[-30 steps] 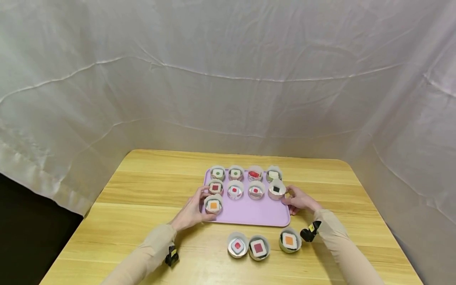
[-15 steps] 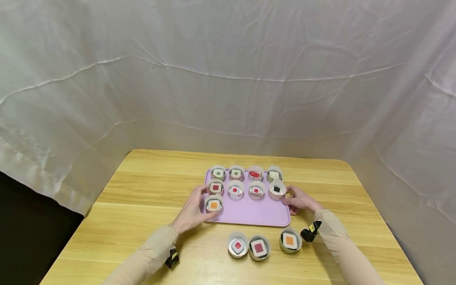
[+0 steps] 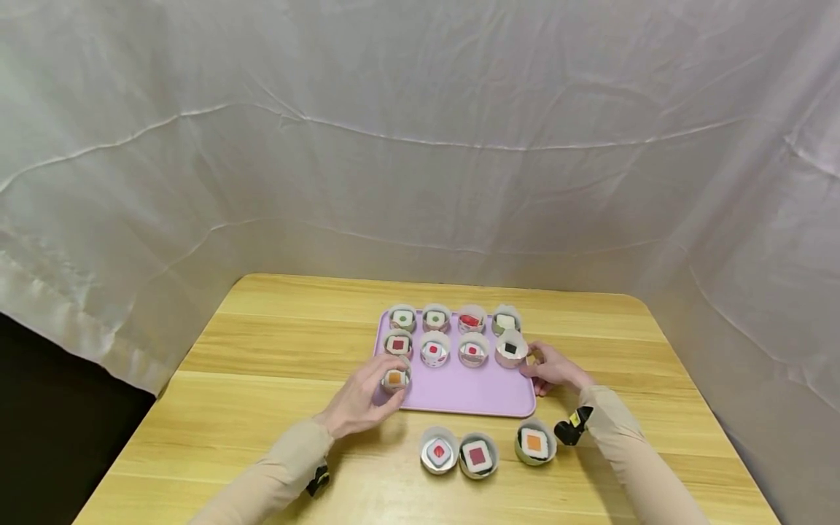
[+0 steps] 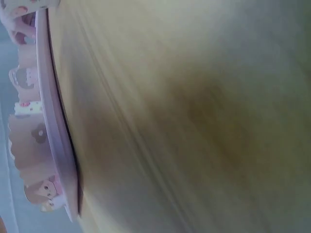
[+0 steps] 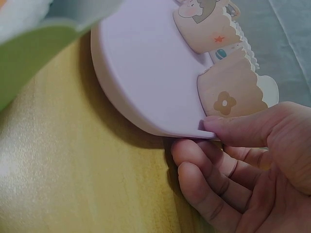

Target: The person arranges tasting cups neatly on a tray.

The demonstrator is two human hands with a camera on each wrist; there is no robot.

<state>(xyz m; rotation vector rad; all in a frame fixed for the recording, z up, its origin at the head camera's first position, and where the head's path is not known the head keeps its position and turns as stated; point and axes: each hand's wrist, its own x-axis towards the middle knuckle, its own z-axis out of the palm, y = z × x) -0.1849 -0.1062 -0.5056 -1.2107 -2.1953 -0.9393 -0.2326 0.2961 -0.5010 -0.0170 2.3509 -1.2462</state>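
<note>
In the head view, my left hand point(image 3: 359, 399) curls its fingers and thumb around a paper baking cup point(image 3: 395, 389) at the front left of the lilac tray point(image 3: 467, 392). A white sushi-like piece with an orange square sits in that cup, partly covered by the fingers. My right hand point(image 3: 556, 367) pinches the tray's right edge; the right wrist view shows the thumb point(image 5: 233, 128) on top of the rim and fingers beneath. Close beside the thumb stands a paper cup with a flower print point(image 5: 233, 92). The left wrist view misses the left hand's grip.
Two rows of filled paper cups point(image 3: 434, 350) stand on the tray's back half. On the wooden table point(image 3: 275, 350) in front are a cup with a red-centred piece point(image 3: 438, 453), a cup with a dark red square point(image 3: 477, 457) and one with an orange square point(image 3: 534, 442).
My left hand has shifted slightly toward the front and right, its fingers coming off the dark-red-square cup's side and closing over the orange-square cup. My right hand keeps its place.
</note>
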